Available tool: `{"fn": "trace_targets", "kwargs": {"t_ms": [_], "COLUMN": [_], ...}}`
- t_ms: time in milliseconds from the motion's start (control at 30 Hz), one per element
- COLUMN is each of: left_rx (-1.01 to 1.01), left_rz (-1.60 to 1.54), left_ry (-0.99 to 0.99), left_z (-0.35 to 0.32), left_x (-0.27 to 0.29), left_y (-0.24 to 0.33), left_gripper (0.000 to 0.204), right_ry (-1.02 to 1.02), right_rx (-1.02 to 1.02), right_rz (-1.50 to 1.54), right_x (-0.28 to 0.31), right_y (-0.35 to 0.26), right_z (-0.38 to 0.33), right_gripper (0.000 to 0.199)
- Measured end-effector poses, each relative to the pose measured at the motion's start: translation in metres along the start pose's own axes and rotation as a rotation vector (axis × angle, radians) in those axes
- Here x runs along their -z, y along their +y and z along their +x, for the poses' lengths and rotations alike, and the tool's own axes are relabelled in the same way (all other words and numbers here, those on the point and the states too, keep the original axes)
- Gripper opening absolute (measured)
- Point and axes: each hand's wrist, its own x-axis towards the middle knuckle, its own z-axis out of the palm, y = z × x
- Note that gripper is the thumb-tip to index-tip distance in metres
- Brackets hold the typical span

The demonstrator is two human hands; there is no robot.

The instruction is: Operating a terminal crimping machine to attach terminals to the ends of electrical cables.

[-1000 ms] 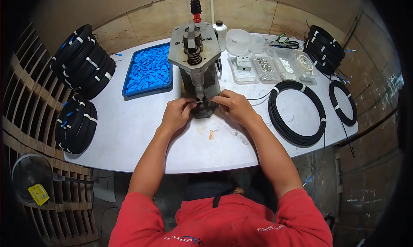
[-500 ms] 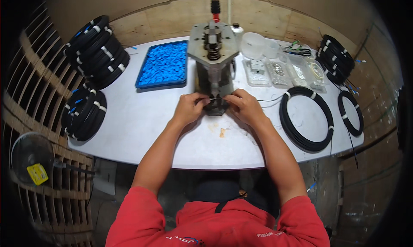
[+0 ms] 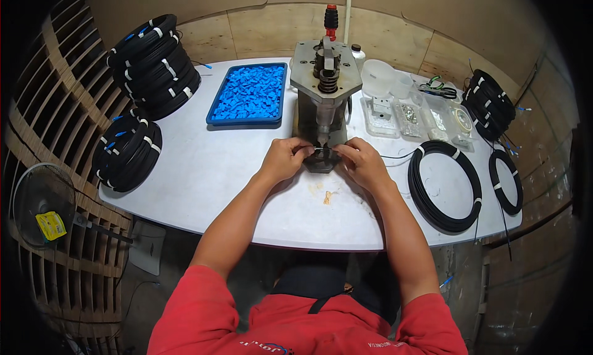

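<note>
A grey metal bench press (image 3: 326, 74) stands upright on the table between my hands. At its foot, my left hand (image 3: 286, 160) pinches the left end of a thin piece lying under the press's ram, with a small light part showing beside the fingertips. My right hand (image 3: 363, 162) is closed on a black cable (image 3: 395, 157) just right of the ram. The cable runs rightward to a large black cable coil (image 3: 474, 208) lying flat and tied with white bands. My fingers hide most of the joint between the two sides.
A blue tray (image 3: 282, 101) of small blue pieces sits left of the press. Stacked black coils (image 3: 154, 77) and a lower stack (image 3: 123, 160) stand far left. Clear plastic boxes (image 3: 381, 123), pliers (image 3: 441, 90), a smaller coil (image 3: 499, 188) and another coil stack (image 3: 485, 108) are right.
The whole view has shifted, so the table and press appear farther right and lower. Both hands stay at the foot of the press, still pinching. The light part between the fingertips shows more plainly.
</note>
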Motion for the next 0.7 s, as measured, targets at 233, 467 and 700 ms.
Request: {"fn": "trace_targets", "kwargs": {"t_ms": [233,467,700], "left_rx": [0.02,0.037,0.028], "left_rz": [-0.017,-0.008,-0.02], "left_ry": [-0.016,-0.03,-0.032], "left_z": [0.001,0.002,0.001], "left_x": [-0.002,-0.002,-0.002], "left_y": [0.001,-0.005,-0.009], "left_gripper": [0.018,0.018,0.02], "right_ry": [0.0,-0.051,-0.038], "right_rx": [0.0,-0.045,-0.079], "right_rz": [0.0,0.001,0.029], "right_x": [0.002,0.004,0.003], "right_y": [0.002,0.001,-0.001], "right_z": [-0.002,-0.002,-0.002], "right_gripper": [0.038,0.041,0.039]}}
